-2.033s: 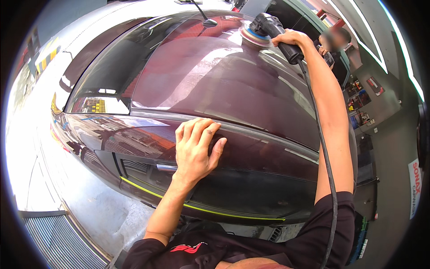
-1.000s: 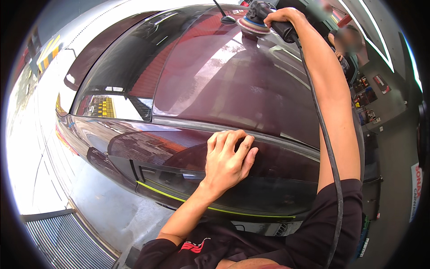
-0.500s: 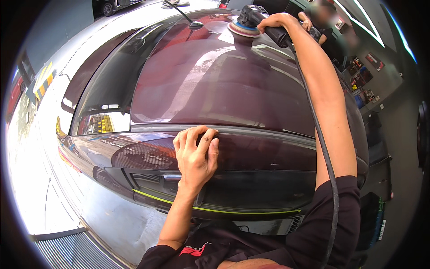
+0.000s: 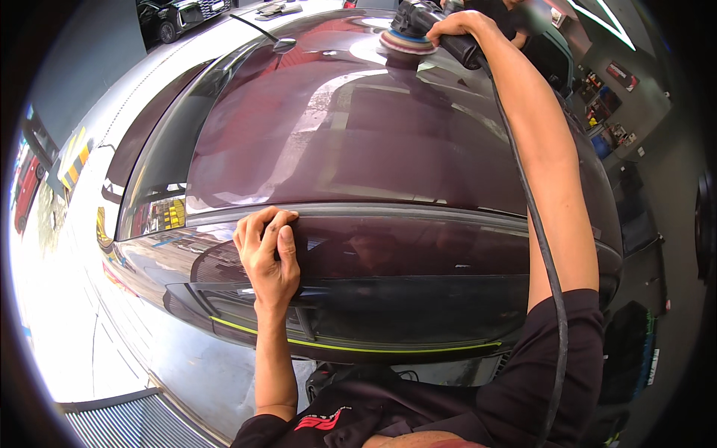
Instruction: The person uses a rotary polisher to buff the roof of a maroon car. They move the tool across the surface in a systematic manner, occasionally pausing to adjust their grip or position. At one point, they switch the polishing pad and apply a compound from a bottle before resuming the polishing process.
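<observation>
The right hand is gripping a black power polisher with a cylindrical body, its fingers wrapping around the body while their tips are hiding from view. The polisher's round pad, blue above and pinkish white below, is resting toward the far side of the roof of a glossy dark-maroon car. A thick black cable is trailing from the polisher past the right forearm. The left hand is resting at the near roof edge by a long dark trim strip, its fingers curling close together. A slanting black antenna is standing left of the pad.
</observation>
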A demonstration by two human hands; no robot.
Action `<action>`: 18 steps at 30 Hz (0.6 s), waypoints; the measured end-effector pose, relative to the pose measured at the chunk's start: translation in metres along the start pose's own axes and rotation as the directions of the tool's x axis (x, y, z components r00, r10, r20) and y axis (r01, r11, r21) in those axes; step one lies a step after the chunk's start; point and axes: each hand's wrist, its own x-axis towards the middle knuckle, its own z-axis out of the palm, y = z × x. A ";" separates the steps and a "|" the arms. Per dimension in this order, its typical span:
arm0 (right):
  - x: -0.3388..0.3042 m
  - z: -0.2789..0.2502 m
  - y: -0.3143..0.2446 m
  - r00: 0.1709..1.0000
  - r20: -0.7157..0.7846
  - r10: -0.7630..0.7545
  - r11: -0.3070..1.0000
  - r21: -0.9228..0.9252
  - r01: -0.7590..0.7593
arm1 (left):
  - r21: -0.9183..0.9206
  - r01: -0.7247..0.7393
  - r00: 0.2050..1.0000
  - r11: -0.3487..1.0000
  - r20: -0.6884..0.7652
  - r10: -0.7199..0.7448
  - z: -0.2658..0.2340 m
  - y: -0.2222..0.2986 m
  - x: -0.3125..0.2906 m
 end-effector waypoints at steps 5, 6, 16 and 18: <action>0.021 0.019 0.056 0.965 -0.021 -0.261 0.960 -0.116 0.257 | 0.013 0.012 1.000 1.000 -0.008 -0.012 -0.001 -0.004 -0.005; 0.021 0.019 0.065 0.972 -0.046 -0.230 0.967 -0.126 0.222 | 0.014 0.020 1.000 1.000 -0.011 -0.020 -0.001 -0.004 -0.006; -0.022 0.015 0.147 0.988 -0.145 0.047 0.986 -0.149 -0.069 | 0.015 0.037 0.999 0.999 -0.033 -0.036 0.002 -0.008 -0.015; -0.024 0.015 0.168 0.975 -0.219 0.046 0.981 -0.173 -0.085 | 0.004 0.045 0.998 0.999 -0.042 -0.045 0.003 -0.010 -0.017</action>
